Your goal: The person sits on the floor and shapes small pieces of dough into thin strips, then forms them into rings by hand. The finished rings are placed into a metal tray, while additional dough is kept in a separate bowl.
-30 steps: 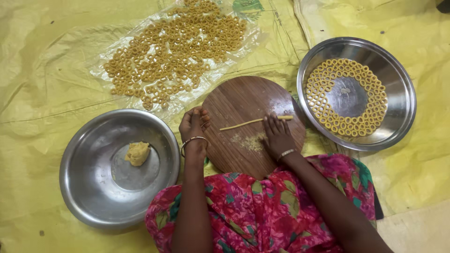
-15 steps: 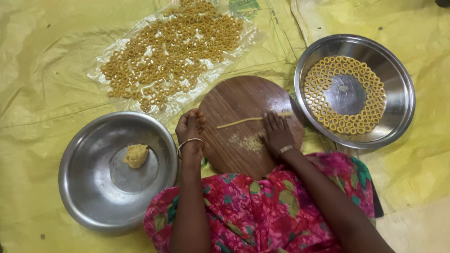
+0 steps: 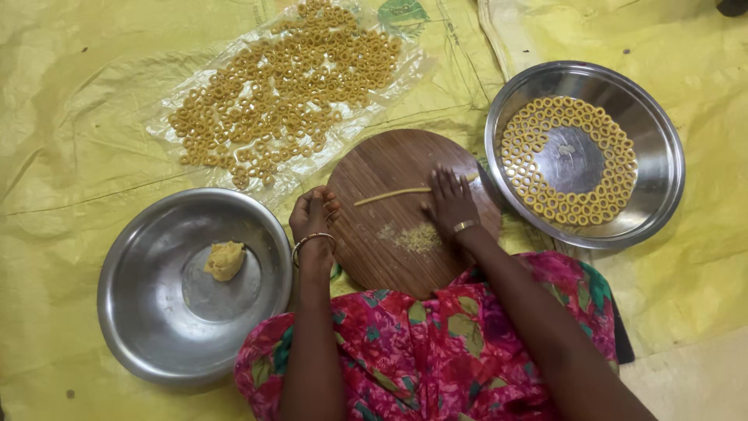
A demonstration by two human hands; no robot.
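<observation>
A person seated on a yellow plastic floor sheet (image 3: 70, 101) works a thin pale rope of dough (image 3: 392, 196) on a round brown wooden board (image 3: 389, 249) that lies near the sheet's lower edge, just in front of a lap covered in pink floral cloth (image 3: 436, 343). The right hand (image 3: 450, 204), fingers flat and spread, presses down on the rope's right end, while the left hand (image 3: 313, 217), with a metal bangle (image 3: 310, 241) at the wrist, rests at the board's left edge with fingers loosely curled, holding nothing that can be made out. A scatter of yellowish crumbs (image 3: 417, 237) lies on the board below the rope. To the left of the board, touching its rim, stands a wide steel bowl (image 3: 132, 312) with a small lump of yellow dough (image 3: 224, 260) at its bottom. To the right, a second steel bowl (image 3: 662, 171) holds small dough rings (image 3: 538, 195) laid in a circle around its base. Toward the sheet's upper edge, a clear plastic sheet (image 3: 187, 86) carries many more loose golden dough rings (image 3: 288, 86).
</observation>
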